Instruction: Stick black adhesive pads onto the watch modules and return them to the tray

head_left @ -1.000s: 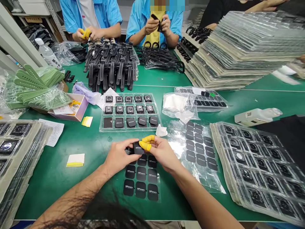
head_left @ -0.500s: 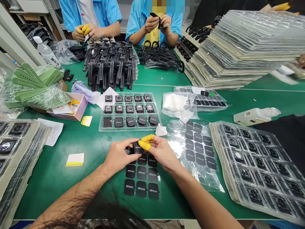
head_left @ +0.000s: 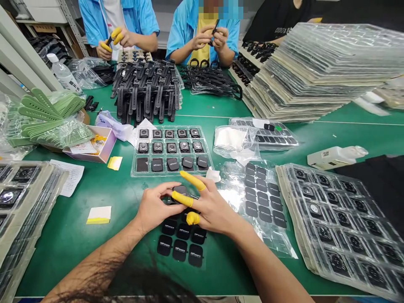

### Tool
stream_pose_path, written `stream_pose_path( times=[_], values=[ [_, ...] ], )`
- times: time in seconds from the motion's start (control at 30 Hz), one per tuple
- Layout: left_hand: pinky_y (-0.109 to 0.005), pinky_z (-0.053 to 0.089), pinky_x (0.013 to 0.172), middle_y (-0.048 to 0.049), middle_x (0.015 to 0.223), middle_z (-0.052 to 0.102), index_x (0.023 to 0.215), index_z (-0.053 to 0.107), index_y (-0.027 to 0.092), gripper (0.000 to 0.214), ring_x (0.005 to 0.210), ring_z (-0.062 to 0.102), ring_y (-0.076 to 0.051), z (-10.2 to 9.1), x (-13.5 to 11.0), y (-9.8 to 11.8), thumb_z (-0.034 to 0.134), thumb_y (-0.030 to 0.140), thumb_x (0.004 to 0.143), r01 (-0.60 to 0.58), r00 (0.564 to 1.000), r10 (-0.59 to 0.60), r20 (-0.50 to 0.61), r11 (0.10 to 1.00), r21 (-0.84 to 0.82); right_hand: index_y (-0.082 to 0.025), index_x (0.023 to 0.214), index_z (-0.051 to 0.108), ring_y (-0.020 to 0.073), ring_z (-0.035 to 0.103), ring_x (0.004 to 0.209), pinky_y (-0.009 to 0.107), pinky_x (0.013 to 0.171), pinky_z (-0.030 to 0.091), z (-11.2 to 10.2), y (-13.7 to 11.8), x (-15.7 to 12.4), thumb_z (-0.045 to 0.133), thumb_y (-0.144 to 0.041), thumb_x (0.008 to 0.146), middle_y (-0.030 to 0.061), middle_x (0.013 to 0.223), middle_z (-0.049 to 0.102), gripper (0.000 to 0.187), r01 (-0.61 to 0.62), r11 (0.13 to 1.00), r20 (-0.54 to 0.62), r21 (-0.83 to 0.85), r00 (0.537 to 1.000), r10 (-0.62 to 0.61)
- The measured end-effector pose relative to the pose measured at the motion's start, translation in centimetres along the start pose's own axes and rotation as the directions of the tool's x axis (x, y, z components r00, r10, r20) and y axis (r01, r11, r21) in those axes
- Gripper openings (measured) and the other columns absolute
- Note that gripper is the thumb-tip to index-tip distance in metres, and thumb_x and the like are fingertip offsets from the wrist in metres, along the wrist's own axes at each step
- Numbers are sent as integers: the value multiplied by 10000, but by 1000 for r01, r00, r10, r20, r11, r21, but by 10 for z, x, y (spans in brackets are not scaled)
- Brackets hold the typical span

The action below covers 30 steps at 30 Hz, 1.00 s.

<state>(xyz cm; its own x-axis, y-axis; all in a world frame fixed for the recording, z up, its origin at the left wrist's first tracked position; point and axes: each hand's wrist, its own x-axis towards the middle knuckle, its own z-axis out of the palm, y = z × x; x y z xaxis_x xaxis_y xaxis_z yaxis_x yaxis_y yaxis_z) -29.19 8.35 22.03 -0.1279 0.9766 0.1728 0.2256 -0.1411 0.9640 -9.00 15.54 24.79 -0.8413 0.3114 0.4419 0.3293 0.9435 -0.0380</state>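
Note:
My left hand (head_left: pixel 152 209) is closed with thumb and fingers around a black square watch case (head_left: pixel 179 190), just above the table. My right hand (head_left: pixel 212 207) wears yellow finger cots and has its fingers spread over the case; one fingertip lies at or on its face, partly hiding it. Beneath both hands lies a sheet of black square "HiFuture" screen films (head_left: pixel 179 250), its upper rows partly covered. Ahead stands a clear plastic tray (head_left: pixel 172 173) with rows of watch cases; those in its front row have lettered films, except for the dark left compartment.
On the right lie another film sheet (head_left: pixel 263 198), a tray stack with watches (head_left: pixel 339 219) and a white bottle (head_left: pixel 336 156). Black straps (head_left: pixel 148 90) are heaped at the back, near two co-workers' hands. Green straps (head_left: pixel 52 109) and an open box (head_left: pixel 105 147) sit left.
My right fingers have gone from a pinch at the watch to spread out over it. The film sheet has shifted and turned slightly leftward. The co-workers' hands have moved a little.

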Motion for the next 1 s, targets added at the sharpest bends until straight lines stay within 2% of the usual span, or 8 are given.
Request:
stream_pose_path(
  times=[0.13, 0.27, 0.37, 0.47, 0.6, 0.73, 0.87, 1.0],
  values=[
    [-371, 604, 890, -14, 869, 790, 1173, 707, 240, 505, 833, 741, -219, 1, -1, -1, 843, 287, 690, -22, 999, 22, -32, 1000, 7, -303, 1486, 464, 442, 292, 1412, 687, 1060, 356, -2, -1, -2, 440, -454, 996, 156, 1639, 184, 513, -181, 967, -49, -177, 983, 175],
    [-382, 597, 919, -31, 945, 793, 1177, 709, 233, 500, 891, 746, -231, 2, -1, -3, 840, 278, 697, -31, 999, 31, -8, 999, -27, -354, 1460, 487, 415, 325, 1419, 636, 1044, 394, -3, -2, -2, 480, -445, 972, 115, 1645, 223, 497, -55, 989, 48, -135, 997, 62],
    [-383, 599, 894, -25, 877, 785, 1183, 711, 230, 521, 848, 738, -227, 2, 0, -3, 853, 288, 685, -18, 1000, 18, -7, 999, -32, -302, 1346, 597, 406, 396, 1368, 641, 1010, 408, -4, 0, -2, 488, -343, 975, 138, 1544, 410, 388, -226, 959, -121, -170, 971, 207],
    [-363, 595, 887, -9, 856, 779, 1199, 715, 254, 523, 833, 732, -213, 2, -1, -2, 850, 306, 696, -17, 1000, 17, -3, 1000, -8, -259, 1286, 617, 299, 568, 1177, 524, 960, 494, -2, -3, 0, 500, -303, 993, 123, 1289, 626, 319, -364, 926, -261, 102, 888, 378],
    [-331, 580, 895, 6, 905, 788, 1203, 726, 272, 513, 852, 740, -200, 0, -2, 0, 831, 259, 700, -24, 999, 23, 25, 999, 28, -236, 1281, 603, 205, 663, 843, 367, 760, 566, 4, -17, 6, 662, -434, 904, 49, 959, 718, 430, -468, 732, -46, 496, 827, 560],
    [-334, 582, 890, 12, 873, 783, 1233, 714, 277, 538, 840, 733, -200, 0, -2, 0, 827, 269, 707, 4, 1000, -5, 22, 1000, 26, -223, 1364, 532, 193, 683, 839, 353, 762, 571, 7, -21, 10, 565, -445, 941, 44, 929, 732, 478, -559, 509, 116, 655, 739, 663],
    [-357, 579, 909, 8, 907, 792, 1237, 708, 286, 530, 865, 740, -211, -1, 0, -2, 823, 271, 720, -8, 999, 8, 32, 1000, 0, -248, 1394, 501, 198, 676, 828, 377, 781, 579, 7, -19, 12, 649, -453, 885, 47, 956, 729, 569, -539, 499, 135, 679, 760, 636],
    [-365, 587, 914, -8, 913, 795, 1240, 706, 267, 546, 874, 744, -215, -2, 1, -3, 831, 267, 708, -9, 999, 10, 43, 1000, -24, -255, 1445, 447, 207, 695, 842, 391, 792, 596, 11, -19, 12, 620, -474, 903, 52, 971, 727, 609, -509, 391, 176, 767, 753, 634]
  ],
)
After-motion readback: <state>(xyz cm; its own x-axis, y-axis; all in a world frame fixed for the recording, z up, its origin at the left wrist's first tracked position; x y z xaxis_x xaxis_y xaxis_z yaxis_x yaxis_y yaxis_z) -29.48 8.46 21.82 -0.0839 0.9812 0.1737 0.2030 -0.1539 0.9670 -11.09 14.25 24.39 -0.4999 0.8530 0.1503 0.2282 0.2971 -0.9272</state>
